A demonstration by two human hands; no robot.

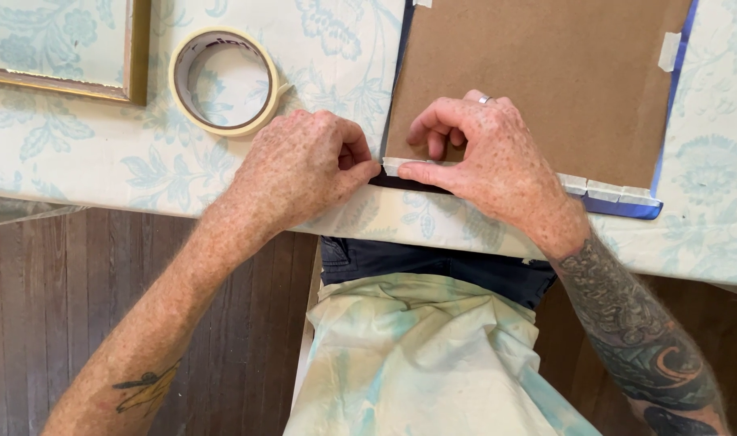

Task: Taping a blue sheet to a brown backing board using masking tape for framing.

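- The table (pixel 86 153), under a pale floral cloth, fills the upper frame.
- A brown backing board (pixel 538 81) lies upper right on a blue-edged frame (pixel 623 208).
- Masking tape strip (pixel 603 190) already runs along the board's lower edge, from the lower right corner to the hands; a short piece sits on the right edge.
- The left bottom corner looks unfinished.
- Right hand (pixel 498 165): fingers pressed on the tape.
- Left hand (pixel 300 165): fingers curled, pinching the tape's end.
- The tape roll (pixel 223 81) rests upper left, beside a gold frame (pixel 138 56).

Two hands, left hand (pixel 300 165), right hand (pixel 489 161), one tape roll (pixel 223 81), one brown backing board (pixel 546 81), one gilt frame (pixel 138 56)
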